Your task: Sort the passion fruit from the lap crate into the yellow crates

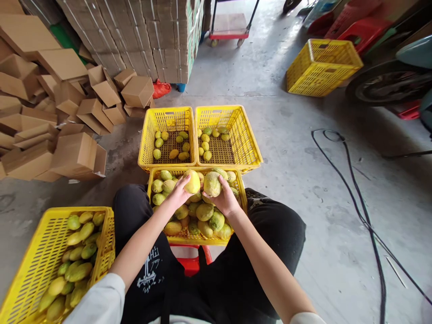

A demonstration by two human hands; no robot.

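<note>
My left hand (180, 192) is closed around a yellow lemon (192, 182). Close beside it, my right hand (227, 198) grips a greener lemon (212, 184) with pale, blemished skin. Both hands are above a yellow plastic crate (202, 240) between my knees, which is heaped with green and yellow lemons (204, 212). Just beyond it, side by side, stand a left-hand crate (145, 144) and a right-hand crate (248, 139). Each has several lemons scattered on its slatted bottom.
Another lemon crate (30, 256) sits by my left leg. Cardboard boxes (76, 153) lie piled at the left, near stacked flattened cartons (135, 40). A trolley (231, 27) is at the back. To the right are a yellow crate (305, 74), a motorbike wheel (374, 83) and a black cable (362, 209).
</note>
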